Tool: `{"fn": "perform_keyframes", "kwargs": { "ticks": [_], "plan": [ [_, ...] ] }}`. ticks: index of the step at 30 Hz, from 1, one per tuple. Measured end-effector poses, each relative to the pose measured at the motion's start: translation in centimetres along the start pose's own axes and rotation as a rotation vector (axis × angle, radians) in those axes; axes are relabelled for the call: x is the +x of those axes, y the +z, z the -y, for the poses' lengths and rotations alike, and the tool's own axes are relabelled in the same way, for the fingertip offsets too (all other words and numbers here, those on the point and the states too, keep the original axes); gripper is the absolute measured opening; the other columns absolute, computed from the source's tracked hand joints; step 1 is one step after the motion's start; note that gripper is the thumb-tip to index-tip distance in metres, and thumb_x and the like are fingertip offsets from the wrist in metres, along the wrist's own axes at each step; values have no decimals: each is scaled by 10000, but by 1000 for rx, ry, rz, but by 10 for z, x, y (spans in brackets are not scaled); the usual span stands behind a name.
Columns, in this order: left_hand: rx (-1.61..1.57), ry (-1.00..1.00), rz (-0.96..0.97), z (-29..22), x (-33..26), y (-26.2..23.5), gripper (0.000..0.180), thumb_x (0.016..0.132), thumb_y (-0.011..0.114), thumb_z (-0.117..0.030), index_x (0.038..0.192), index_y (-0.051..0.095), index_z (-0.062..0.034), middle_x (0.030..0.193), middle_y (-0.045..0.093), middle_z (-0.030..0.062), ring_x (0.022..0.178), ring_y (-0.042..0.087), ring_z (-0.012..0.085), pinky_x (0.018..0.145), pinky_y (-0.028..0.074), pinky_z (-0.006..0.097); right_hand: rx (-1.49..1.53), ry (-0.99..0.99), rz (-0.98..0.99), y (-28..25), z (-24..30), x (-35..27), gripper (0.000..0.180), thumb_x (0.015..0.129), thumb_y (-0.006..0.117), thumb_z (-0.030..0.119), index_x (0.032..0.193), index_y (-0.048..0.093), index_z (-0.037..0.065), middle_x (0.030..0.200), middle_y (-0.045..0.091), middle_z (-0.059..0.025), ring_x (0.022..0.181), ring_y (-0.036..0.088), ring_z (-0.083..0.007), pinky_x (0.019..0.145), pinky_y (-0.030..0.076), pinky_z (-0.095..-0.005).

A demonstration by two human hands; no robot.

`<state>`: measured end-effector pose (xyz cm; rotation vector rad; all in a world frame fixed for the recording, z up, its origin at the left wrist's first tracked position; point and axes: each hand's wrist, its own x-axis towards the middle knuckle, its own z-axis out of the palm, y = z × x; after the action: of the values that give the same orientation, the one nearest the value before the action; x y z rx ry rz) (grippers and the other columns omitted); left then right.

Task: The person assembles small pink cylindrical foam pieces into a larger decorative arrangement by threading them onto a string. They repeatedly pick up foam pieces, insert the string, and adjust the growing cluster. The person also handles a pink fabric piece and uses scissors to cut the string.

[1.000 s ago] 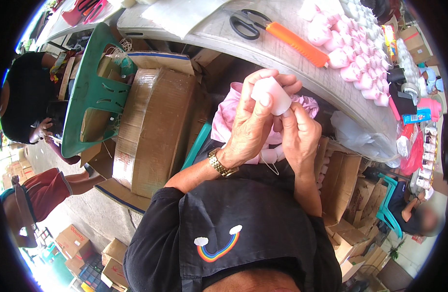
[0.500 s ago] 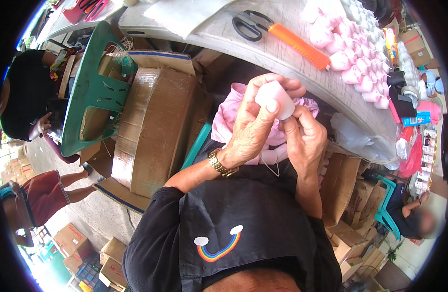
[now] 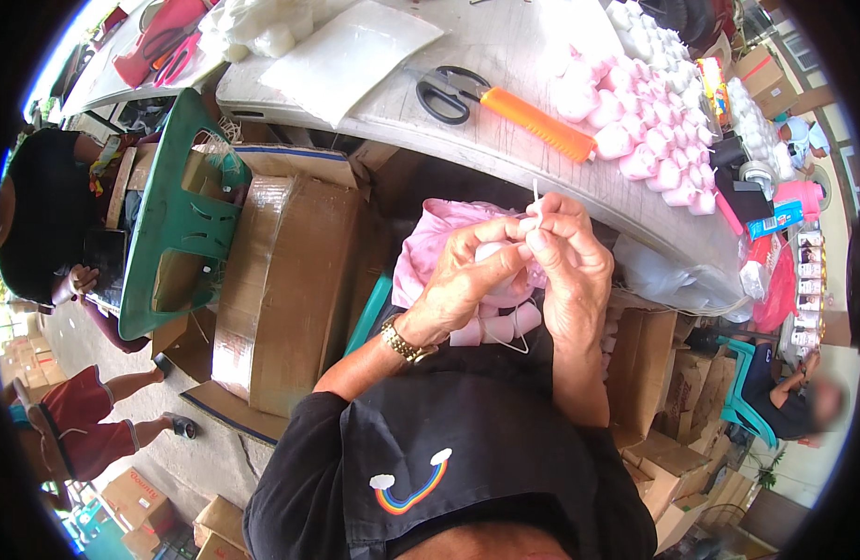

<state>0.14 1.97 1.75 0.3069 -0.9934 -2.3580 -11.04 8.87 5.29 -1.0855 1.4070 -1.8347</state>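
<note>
A pale pink candle (image 3: 492,250) is mostly hidden in my left hand (image 3: 463,285), whose fingers are wrapped round it. My right hand (image 3: 572,271) is closed at its top, pinching a thin white wick (image 3: 535,190) that sticks up between the fingertips. Both hands meet above my lap, in front of the table edge. Below them, short pink candles (image 3: 495,327) with a loop of white wick lie on my lap. Behind my left hand is a bunched pink cloth (image 3: 432,241).
On the table (image 3: 374,103) lie orange-handled scissors or a cutter (image 3: 540,123), a clear plastic sheet (image 3: 351,61) and rows of pink candles (image 3: 640,121). A large cardboard box (image 3: 285,289) and a green plastic chair (image 3: 173,233) stand at my left. Other people (image 3: 84,411) are nearby.
Both hands have lowered slightly in the view and turned the candle, so it is now mostly covered. My right fingers have moved from its underside to a wick pointing up.
</note>
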Motion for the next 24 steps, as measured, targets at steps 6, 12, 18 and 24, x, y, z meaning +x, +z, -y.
{"fn": "perform_keyframes", "kwargs": {
  "ticks": [6,12,18,24],
  "plan": [
    [170,-90,-64,-17,-2,2,122,906,634,-123,963,675,-23,799,634,25,712,570,83,662,469,237,207,205,-33,-4,3,-1,58,899,602,-18,936,640,6,1042,559,-60,947,566,-118,803,475,-259],
    [396,-28,-79,-23,-2,-1,182,930,625,-158,1032,684,-21,818,645,12,728,549,59,676,460,227,-151,-13,31,-4,-2,3,35,891,631,28,908,650,4,979,594,-71,842,602,-145,764,495,-279],
    [347,61,-179,-20,-4,-13,193,940,606,-180,954,692,-8,726,605,8,664,522,66,617,427,217,-675,-309,15,-8,7,37,84,903,598,18,930,667,-21,928,619,-88,867,604,-159,767,479,-280],
    [243,65,-249,-19,-8,-15,217,908,630,-205,883,678,5,702,611,50,648,547,113,617,448,258,-1122,-511,101,11,-9,92,177,844,644,63,1019,660,44,1041,627,-121,944,610,-276,820,477,-367]
  ]
}}
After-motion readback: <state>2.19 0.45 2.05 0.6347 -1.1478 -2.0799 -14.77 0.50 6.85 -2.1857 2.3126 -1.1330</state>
